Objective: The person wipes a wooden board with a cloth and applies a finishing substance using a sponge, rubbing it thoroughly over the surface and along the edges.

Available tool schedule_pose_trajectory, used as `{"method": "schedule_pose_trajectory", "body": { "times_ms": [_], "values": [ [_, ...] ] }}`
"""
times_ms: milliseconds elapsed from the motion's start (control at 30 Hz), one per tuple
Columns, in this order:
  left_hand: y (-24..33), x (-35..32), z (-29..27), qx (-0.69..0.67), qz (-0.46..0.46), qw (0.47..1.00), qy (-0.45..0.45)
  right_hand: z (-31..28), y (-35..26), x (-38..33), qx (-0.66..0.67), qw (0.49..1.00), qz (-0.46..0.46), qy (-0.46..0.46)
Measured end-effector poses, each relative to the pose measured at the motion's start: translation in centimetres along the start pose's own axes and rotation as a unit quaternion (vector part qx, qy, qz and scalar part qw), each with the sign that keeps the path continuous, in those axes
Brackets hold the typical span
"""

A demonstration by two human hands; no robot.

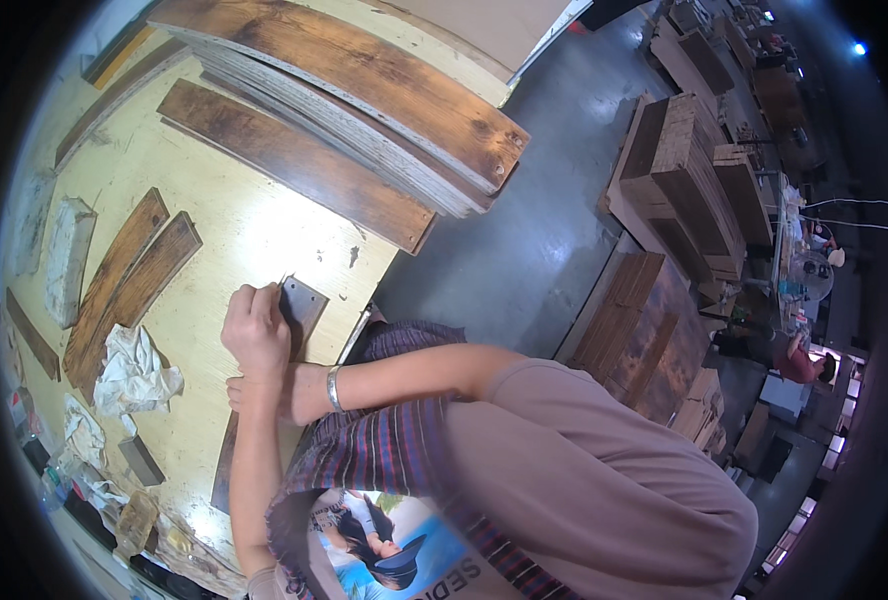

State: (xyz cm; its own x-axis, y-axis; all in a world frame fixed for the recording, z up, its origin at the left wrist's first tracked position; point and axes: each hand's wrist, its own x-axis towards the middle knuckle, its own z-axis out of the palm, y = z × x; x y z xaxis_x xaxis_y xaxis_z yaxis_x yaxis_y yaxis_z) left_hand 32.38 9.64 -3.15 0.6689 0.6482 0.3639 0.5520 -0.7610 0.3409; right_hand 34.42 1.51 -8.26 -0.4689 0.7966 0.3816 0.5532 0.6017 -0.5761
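Note:
A narrow dark brown wooden board (pixel 306 308) lies at the table's near edge, with small holes at its far end. My left hand (pixel 257 328) is closed in a fist at that end, and a small pointed tip shows by its fingers; what it holds is mostly hidden. Below it, my right hand (pixel 307 392), with a silver bracelet on the wrist, grips across the board's middle. My left forearm crosses in front of the right hand and hides part of it. The board's lower part (pixel 225 465) reappears left of that forearm.
Long brown planks (pixel 364 75) are stacked at the far side, beside a single plank (pixel 294 165). Leftward lie two shorter boards (pixel 154 275), a crumpled white cloth (pixel 136 372), and a small grey block (pixel 141 461). Wood stacks (pixel 679 190) stand on the floor at right.

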Motion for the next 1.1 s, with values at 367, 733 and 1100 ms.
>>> {"method": "schedule_pose_trajectory", "body": {
  "times_ms": [367,733,1100],
  "values": [
    [1.4,1.1,0.6,-0.020,-0.018,1.000,-0.002,-2.5,0.1,1.8,-0.007,0.982,0.017,-0.187],
    [1.8,-3.3,-4.9,-0.136,-0.119,0.982,0.049,-1.7,-1.0,0.7,0.085,0.995,0.054,-0.012],
    [-10.6,-26.9,-18.0,0.073,-0.477,0.838,0.256,-7.1,-2.1,6.1,-0.072,0.975,0.017,-0.211]
  ]
}}
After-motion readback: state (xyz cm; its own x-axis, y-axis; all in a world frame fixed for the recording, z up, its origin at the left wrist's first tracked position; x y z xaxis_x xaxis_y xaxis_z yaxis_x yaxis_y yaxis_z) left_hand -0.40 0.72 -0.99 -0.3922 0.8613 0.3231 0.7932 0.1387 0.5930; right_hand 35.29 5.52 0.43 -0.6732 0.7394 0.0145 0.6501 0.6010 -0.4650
